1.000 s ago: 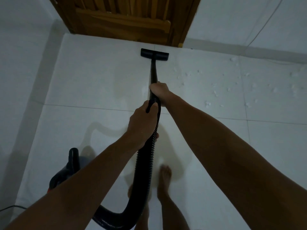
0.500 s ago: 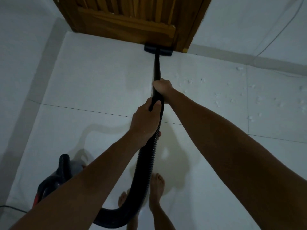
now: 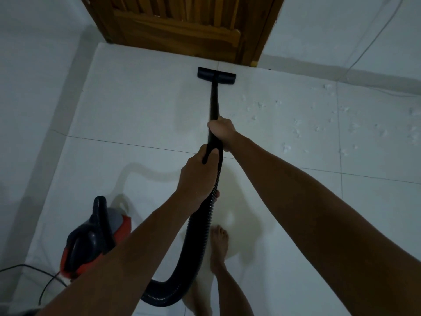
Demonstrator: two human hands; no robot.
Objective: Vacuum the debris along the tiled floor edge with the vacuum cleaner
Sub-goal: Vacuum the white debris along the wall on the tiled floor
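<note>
Both hands are clamped on the vacuum's wand [image 3: 214,106]: the right hand [image 3: 222,133] further forward to steer, the left hand [image 3: 198,176] behind where the ribbed hose [image 3: 202,229] joins, likely to push. From the head view, the floor nozzle [image 3: 216,75] sits flat near the wooden door [image 3: 182,30], while white debris [image 3: 296,124] lies scattered to its right, unvacuumed. A red canister [image 3: 95,242] rests beside the left arm.

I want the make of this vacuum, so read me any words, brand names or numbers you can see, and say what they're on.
None can be read.
Vacuum cleaner: red, grey and black body, no legible label.
Floor head, hose and wooden door: no lettering visible.
</note>
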